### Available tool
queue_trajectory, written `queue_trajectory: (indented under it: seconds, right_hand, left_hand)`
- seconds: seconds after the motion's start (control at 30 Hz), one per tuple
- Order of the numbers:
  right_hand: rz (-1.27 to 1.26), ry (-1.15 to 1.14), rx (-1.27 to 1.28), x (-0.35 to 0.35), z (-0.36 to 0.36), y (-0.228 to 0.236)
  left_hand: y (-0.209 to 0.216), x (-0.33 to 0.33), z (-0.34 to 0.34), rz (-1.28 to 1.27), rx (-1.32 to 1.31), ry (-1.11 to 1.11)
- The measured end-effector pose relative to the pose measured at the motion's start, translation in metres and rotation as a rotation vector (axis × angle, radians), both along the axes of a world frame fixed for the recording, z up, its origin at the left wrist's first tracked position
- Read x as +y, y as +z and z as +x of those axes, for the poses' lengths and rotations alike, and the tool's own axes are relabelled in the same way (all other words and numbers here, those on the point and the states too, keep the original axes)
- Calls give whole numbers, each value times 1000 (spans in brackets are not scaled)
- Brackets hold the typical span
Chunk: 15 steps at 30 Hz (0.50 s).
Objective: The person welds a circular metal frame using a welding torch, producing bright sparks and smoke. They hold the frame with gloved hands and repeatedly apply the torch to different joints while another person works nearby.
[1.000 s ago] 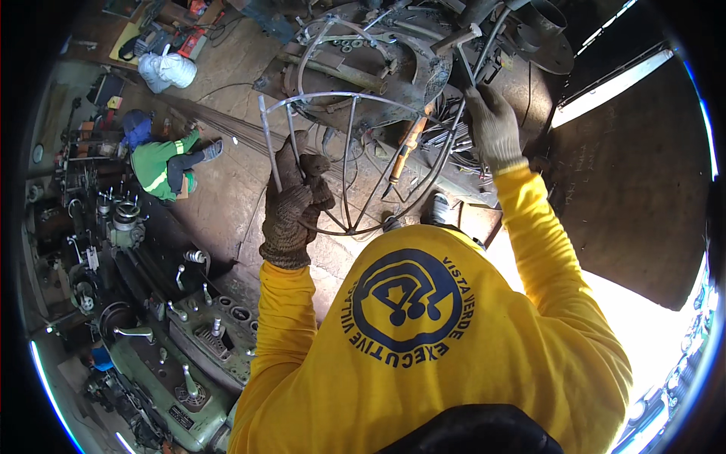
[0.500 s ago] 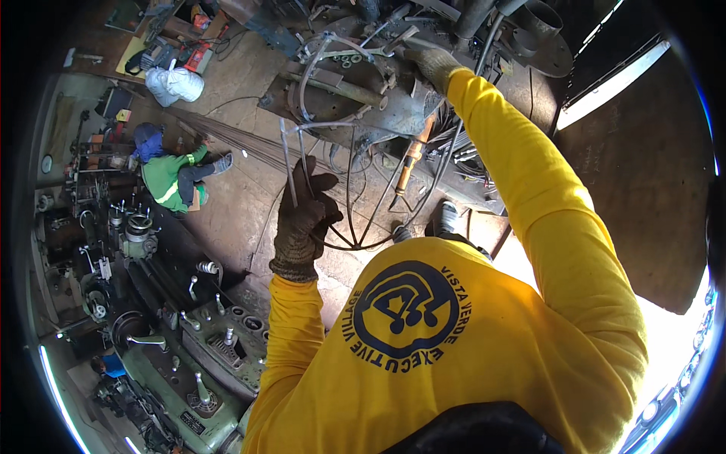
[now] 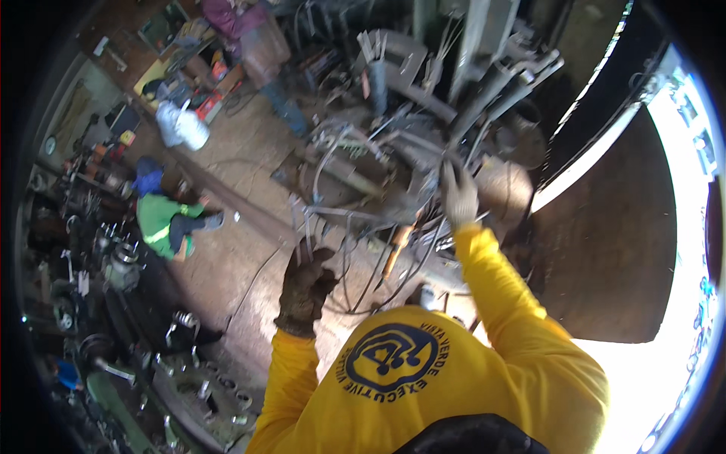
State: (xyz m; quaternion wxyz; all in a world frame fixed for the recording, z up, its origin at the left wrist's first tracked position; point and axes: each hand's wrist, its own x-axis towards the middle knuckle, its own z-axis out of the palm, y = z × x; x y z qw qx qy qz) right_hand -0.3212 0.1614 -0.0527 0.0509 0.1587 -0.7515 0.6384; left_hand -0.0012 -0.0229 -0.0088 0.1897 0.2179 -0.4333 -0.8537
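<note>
My left hand (image 3: pixel 306 286), in a dark knit glove, is closed around an upright of a round frame (image 3: pixel 357 311) of bent metal rods. The frame hangs in front of my body, beside the near edge of a cluttered metal workbench (image 3: pixel 302 178). My right hand (image 3: pixel 459 198), in a paler glove, is at the bench's right side. Its fingers look stretched out, somewhat blurred, with nothing visible in them. Between my hands, a tool with an orange handle (image 3: pixel 395 252) points down at the bench's near edge. A curved metal ring (image 3: pixel 321 170) lies on the bench top.
Upright tubes (image 3: pixel 376 87) holding thin rods stand behind the bench. A co-worker in green (image 3: pixel 160 223) sits low at the left; another person (image 3: pixel 246 34) stands at the back. A white container (image 3: pixel 184 127) is on the floor, and a lathe-like machine (image 3: pixel 128 386) fills the lower left.
The view has tilted, bringing in more of the area behind the bench. My right hand has come back nearer to me along the bench's right side. My left hand still grips the rod frame.
</note>
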Motion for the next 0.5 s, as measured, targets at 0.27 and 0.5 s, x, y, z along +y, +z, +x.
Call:
queue_trajectory:
  seconds: [0.27, 0.5]
  right_hand:
    - [-348, 890, -762, 81, 152, 1]
    - [-416, 858, -1253, 63, 160, 2]
  left_hand:
    - [-12, -8, -25, 256, -109, -32]
    - [-2, -6, -48, 145, -81, -9]
